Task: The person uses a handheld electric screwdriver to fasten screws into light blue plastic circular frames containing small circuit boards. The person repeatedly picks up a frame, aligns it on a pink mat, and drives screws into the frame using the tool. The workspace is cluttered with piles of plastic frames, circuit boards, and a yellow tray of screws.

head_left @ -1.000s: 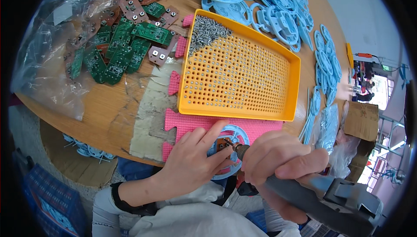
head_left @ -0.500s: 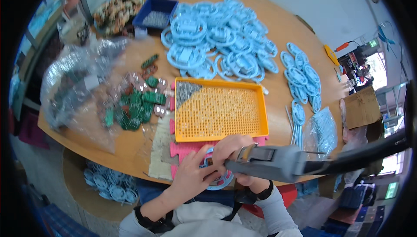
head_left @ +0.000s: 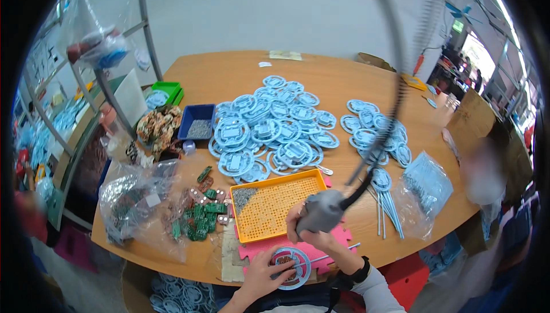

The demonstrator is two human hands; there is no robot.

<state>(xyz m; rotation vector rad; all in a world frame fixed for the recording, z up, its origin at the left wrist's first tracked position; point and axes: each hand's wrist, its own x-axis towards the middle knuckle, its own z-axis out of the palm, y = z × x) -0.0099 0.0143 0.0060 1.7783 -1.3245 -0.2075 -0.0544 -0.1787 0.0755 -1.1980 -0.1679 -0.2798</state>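
Note:
My right hand (head_left: 302, 230) is closed around a grey electric screwdriver (head_left: 321, 211) whose black cable runs up out of view; it hovers over the front edge of an orange perforated tray (head_left: 269, 215). My left hand (head_left: 262, 270) rests its fingers on a round light-blue plastic part (head_left: 291, 263) with a small board inside. That part lies on a pink foam mat (head_left: 321, 251) at the table's near edge. A heap of small screws (head_left: 242, 196) fills the tray's left corner.
Green circuit boards (head_left: 197, 212) and a clear bag (head_left: 132, 198) lie left of the tray. Several blue round parts (head_left: 275, 132) are piled at mid-table, more at the right (head_left: 375, 135). A blue bin (head_left: 199, 122) and a green bin (head_left: 166, 90) stand at the left. Another person (head_left: 487, 169) sits at the right.
The view has pulled far back and upward, so the whole round table shows. My right hand has lifted the screwdriver off the round part. My left hand stays on that part.

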